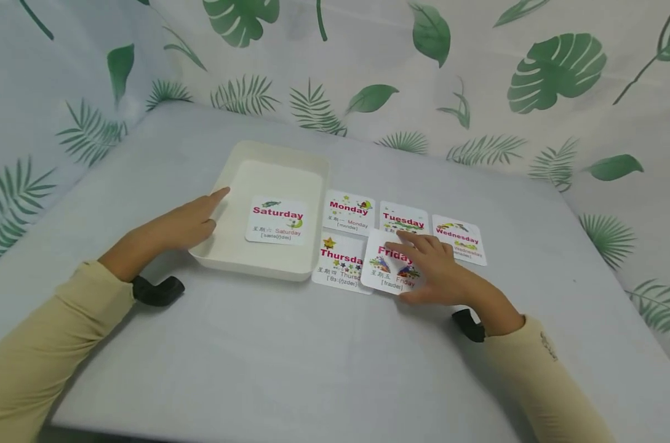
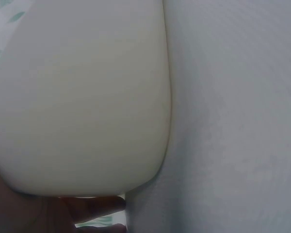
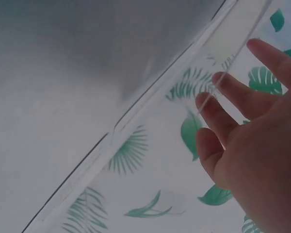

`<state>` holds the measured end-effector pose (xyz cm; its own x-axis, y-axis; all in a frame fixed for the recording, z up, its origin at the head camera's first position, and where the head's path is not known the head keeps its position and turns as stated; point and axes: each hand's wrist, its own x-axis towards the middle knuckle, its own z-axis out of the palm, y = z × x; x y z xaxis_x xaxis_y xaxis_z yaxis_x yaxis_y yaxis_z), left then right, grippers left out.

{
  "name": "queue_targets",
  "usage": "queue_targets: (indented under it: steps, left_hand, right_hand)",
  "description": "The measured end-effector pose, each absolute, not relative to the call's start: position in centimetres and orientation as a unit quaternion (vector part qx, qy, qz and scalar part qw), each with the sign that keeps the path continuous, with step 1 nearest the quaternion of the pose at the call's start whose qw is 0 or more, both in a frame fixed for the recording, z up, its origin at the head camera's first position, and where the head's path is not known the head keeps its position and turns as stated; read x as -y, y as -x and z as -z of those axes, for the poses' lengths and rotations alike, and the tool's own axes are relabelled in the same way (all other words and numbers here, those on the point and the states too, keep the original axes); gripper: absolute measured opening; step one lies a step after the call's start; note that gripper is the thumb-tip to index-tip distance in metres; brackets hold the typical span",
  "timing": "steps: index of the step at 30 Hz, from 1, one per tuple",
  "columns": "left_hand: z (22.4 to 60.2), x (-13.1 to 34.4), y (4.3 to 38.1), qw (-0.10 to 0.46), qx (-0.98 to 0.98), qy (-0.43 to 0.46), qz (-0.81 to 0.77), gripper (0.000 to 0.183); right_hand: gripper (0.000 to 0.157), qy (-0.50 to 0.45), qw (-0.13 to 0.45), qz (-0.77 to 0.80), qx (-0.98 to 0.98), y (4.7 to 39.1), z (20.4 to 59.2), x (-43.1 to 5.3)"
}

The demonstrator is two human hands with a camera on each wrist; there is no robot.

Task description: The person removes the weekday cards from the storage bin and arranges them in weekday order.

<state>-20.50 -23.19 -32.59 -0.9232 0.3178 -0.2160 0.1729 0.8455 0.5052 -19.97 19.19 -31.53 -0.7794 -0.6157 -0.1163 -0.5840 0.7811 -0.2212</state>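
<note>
My right hand (image 1: 440,271) holds the Friday card (image 1: 381,280) by its edges, thumb at the near side and fingertips over the far side. That card overlaps the Thursday card (image 1: 335,261) and covers the lower part of the Tuesday card (image 1: 403,212). In the right wrist view, the fingers (image 3: 237,99) lie along a thin pale edge. My left hand (image 1: 171,224) rests at the left rim of a white plastic tray (image 1: 268,264), its index finger extended. The Saturday card (image 1: 276,221) lies inside the tray. Most of the left hand is hidden in the left wrist view.
Right of the tray, the Monday card (image 1: 348,215) lies beside Tuesday, with the Wednesday card (image 1: 462,240) farther right. A pale cloth covers the table (image 1: 290,357). Leaf-printed curtains (image 1: 478,67) hang at the back and sides.
</note>
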Motion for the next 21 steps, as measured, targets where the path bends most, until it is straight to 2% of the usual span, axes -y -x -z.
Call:
queue_targets:
  steps: [12, 21]
  left_hand:
    - [32.4, 23.2, 20.8, 0.145, -0.952, -0.125, -0.239, 0.065]
    - [32.7, 23.2, 20.8, 0.145, -0.952, -0.119, -0.24, 0.065]
  right_hand:
    - [0.078, 0.28, 0.154, 0.038, -0.947, 20.1, 30.8, -20.7]
    - [0.078, 0.274, 0.175, 0.034, -0.945, 20.1, 30.9, -20.7]
